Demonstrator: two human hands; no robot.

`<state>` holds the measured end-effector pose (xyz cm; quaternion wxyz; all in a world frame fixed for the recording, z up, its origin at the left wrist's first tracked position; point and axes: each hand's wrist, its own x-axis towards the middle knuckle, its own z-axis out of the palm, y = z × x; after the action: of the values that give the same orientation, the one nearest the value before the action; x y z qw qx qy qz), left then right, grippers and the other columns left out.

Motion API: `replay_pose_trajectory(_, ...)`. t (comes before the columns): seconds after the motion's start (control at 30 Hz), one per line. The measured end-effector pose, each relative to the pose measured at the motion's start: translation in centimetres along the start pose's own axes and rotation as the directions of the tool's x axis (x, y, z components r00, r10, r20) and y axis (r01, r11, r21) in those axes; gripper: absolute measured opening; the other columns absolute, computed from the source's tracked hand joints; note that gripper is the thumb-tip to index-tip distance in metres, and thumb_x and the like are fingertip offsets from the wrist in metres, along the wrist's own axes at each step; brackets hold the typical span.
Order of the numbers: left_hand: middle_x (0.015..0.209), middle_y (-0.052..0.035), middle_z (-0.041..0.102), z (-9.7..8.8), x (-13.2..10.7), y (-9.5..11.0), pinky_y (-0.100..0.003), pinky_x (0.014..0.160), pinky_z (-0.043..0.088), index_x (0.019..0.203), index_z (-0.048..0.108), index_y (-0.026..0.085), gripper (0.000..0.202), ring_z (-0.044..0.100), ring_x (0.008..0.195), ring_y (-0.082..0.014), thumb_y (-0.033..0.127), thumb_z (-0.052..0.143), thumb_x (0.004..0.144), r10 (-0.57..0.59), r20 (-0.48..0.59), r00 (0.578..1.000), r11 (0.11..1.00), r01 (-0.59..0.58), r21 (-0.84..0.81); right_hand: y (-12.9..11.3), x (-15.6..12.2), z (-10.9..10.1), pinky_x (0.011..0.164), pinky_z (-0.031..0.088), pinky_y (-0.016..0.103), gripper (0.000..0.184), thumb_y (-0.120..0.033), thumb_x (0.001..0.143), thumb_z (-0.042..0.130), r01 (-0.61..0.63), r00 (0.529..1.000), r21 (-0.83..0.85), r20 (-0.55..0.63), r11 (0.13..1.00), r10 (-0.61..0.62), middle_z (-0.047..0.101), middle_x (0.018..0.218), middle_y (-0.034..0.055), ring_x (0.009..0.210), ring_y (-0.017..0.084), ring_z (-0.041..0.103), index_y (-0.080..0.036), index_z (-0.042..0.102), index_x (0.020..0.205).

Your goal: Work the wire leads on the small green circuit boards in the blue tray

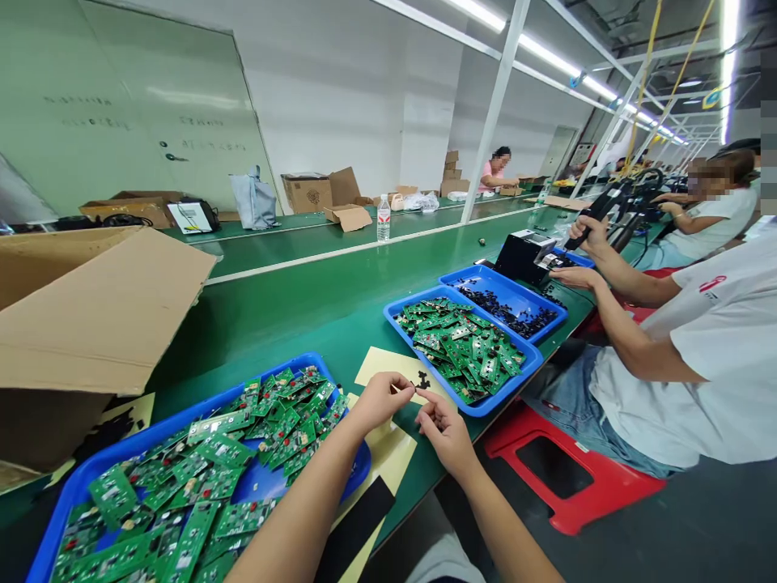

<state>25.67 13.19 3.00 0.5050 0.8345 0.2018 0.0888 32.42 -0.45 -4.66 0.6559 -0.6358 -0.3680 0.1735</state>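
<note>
My left hand (pixel 384 401) is closed in a pinch, thumb against forefinger, above a pale yellow sheet (pixel 377 368). My right hand (pixel 447 433) meets it with the forefinger stretched to the left fingertips and the other fingers curled. Whatever sits between the fingertips is too small to make out. Just beyond them lie small black pieces (pixel 423 379) on the sheet. To the left, a blue tray (pixel 314 362) holds many green circuit boards (pixel 224 449). Another blue tray (pixel 479 409) of green boards (pixel 467 344) stands just past my right hand. A black strip (pixel 358 526) lies near my left forearm.
A large open cardboard box (pixel 103 308) stands at the left. Farther right are a blue tray (pixel 515 291) of small black parts and a black device (pixel 523 257). A co-worker (pixel 655 356) sits at the right, holding a black tool (pixel 598 214). A water bottle (pixel 383 219) stands behind.
</note>
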Motion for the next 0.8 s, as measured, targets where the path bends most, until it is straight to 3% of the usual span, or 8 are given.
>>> replay_pose_trajectory(0.17, 0.048, 0.0042, 0.051, 0.2, 0.0, -0.1, -0.021, 0.045, 0.036, 0.066, 0.060, 0.016, 0.012, 0.049, 0.047, -0.0110, 0.025, 0.054, 0.072, -0.031, 0.007, 1.000, 0.997, 0.031, -0.071, -0.4, -0.2, 0.1, 0.052, 0.048, 0.025, 0.036, -0.031, 0.082, 0.053, -0.003, 1.000, -0.048, -0.025, 0.999, 0.002, 0.058, 0.065, -0.0004, 0.054, 0.013, 0.054, -0.016, 0.059, 0.115)
replay_pose_trajectory(0.33, 0.049, 0.0054, 0.051, 0.4, 0.0, -0.5, -0.020, 0.046, 0.038, 0.066, 0.059, 0.015, 0.011, 0.049, 0.048, -0.0096, 0.019, 0.055, 0.076, -0.039, 0.029, 0.999, 0.995, 0.041, -0.086, -0.9, -0.4, 0.2, 0.050, 0.047, 0.025, 0.034, -0.032, 0.083, 0.051, -0.001, 0.999, -0.105, -0.046, 0.994, -0.004, 0.057, 0.063, -0.0006, 0.052, 0.013, 0.054, -0.016, 0.061, 0.111)
replay_pose_trajectory(0.63, 0.096, -0.0045, 0.063, 1.2, 0.3, -1.8, -0.033, 0.071, 0.053, 0.100, 0.060, 0.013, 0.022, 0.062, 0.081, -0.0158, 0.031, 0.055, 0.089, -0.071, 0.107, 0.992, 0.997, 0.068, 0.025, -1.0, -0.3, 0.8, 0.047, 0.048, 0.025, 0.030, -0.031, 0.084, 0.045, -0.032, 0.988, -0.245, -0.153, 0.969, -0.006, 0.061, 0.062, 0.0029, 0.050, 0.015, 0.056, -0.013, 0.065, 0.099)
replay_pose_trajectory(0.8, 0.106, -0.0065, 0.061, 1.4, 0.5, -2.1, -0.037, 0.076, 0.053, 0.108, 0.057, 0.014, 0.026, 0.062, 0.089, -0.0183, 0.031, 0.055, 0.089, -0.079, 0.132, 0.988, 0.994, 0.069, 0.079, -1.0, -0.2, 1.0, 0.051, 0.050, 0.026, 0.030, -0.030, 0.082, 0.045, -0.044, 0.979, -0.301, -0.204, 0.953, -0.020, 0.063, 0.061, 0.0030, 0.051, 0.015, 0.059, -0.013, 0.066, 0.095)
